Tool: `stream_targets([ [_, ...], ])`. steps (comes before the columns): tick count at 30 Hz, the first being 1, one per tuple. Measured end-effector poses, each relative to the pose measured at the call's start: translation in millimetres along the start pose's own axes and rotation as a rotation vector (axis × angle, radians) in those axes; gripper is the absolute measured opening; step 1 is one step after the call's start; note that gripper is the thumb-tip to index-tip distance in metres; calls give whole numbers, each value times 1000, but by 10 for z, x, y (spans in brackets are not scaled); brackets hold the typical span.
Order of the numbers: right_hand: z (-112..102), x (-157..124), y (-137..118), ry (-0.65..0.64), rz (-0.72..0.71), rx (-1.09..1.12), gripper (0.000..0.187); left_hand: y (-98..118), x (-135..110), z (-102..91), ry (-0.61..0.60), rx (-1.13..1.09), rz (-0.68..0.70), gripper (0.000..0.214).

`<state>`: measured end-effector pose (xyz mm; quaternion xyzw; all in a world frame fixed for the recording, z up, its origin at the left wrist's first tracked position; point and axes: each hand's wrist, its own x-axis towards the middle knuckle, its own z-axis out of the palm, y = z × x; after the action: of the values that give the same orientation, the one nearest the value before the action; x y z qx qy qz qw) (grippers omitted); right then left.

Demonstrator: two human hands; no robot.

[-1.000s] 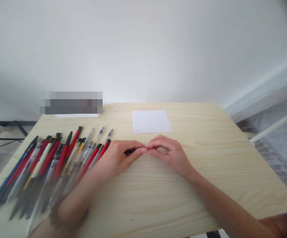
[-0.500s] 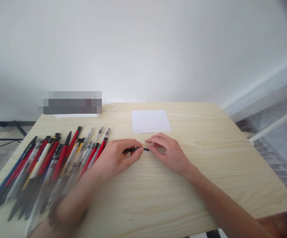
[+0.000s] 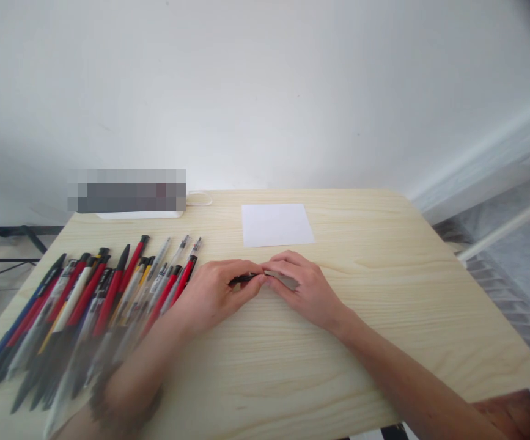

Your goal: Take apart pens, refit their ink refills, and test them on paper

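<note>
My left hand (image 3: 216,292) pinches the dark end of a thin black pen (image 3: 244,278) just above the light wooden table (image 3: 384,293). My right hand (image 3: 298,286) meets it fingertip to fingertip and is closed round a grey, clear part of the same pen (image 3: 283,279). Both hands rest near the middle of the table. Left of them lies a row of several pens (image 3: 85,299) in red, black, blue, yellow and clear plastic, fanned out side by side.
A white sheet of paper (image 3: 276,224) lies beyond my hands. At the back left edge sits a flat white thing (image 3: 140,214) with a looped white cord (image 3: 199,198). A white wall rises behind the table. The floor drops away on the right.
My hands parted slightly half a second ago, showing a thin dark tip between them. They are together again now, with the grey part in my right hand over that tip.
</note>
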<state>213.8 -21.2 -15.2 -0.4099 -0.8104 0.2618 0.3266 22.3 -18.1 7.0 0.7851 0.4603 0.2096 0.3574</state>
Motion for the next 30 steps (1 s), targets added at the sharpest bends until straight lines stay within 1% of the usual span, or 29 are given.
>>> stream_targets([
  [4,26,0,-23,-18,11,-90,24,-1,-4,-5,28,8,7,20],
  [6,40,7,-26,-48,6,-142,21,8,-5,-10,46,11,17,18],
  [8,37,13,-14,-63,-5,-141,18,26,-3,-16,62,12,33,17],
  [10,8,16,10,-33,-7,-86,17,51,0,-22,80,13,47,16],
  [15,-129,12,23,105,40,76,14,100,-10,-38,121,21,98,14],
  [19,-157,0,-42,126,42,105,14,95,-40,-40,155,20,174,13],
  [24,-131,-15,-73,144,-27,128,26,92,-62,-37,198,11,249,11],
  [27,-141,-3,-76,162,-60,159,23,107,-54,-38,192,12,262,11],
  [30,-151,8,-85,221,-27,202,17,118,-42,-37,197,8,272,10],
])
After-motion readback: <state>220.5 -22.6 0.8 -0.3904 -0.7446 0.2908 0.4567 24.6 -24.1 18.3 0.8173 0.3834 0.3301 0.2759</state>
